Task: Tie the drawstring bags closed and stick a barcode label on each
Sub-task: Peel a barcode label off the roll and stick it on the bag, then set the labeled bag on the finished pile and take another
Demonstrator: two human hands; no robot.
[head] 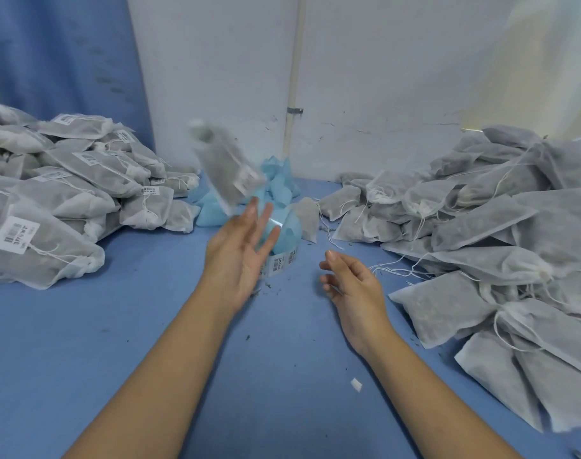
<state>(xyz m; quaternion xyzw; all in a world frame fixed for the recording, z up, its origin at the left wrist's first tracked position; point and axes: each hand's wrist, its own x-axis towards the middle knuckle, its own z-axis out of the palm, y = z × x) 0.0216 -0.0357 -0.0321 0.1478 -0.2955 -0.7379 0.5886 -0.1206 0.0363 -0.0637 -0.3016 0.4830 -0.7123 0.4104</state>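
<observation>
Spread hands (pixel 239 256) (pixel 352 286), blurred barcode-labelled bag (pixel 223 167) airborne, label print unreadable

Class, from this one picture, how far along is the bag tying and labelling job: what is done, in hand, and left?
Done: the left heap of grey fabric drawstring bags carries white barcode labels. In hand: nothing gripped; a blurred labelled bag is airborne above the open left hand, right hand open too. Left: the right heap of grey bags, no labels visible.

Grey bags (pixel 501 226) with white barcoded labels (pixel 15 234) lie on a blue table (pixel 282 376).
</observation>
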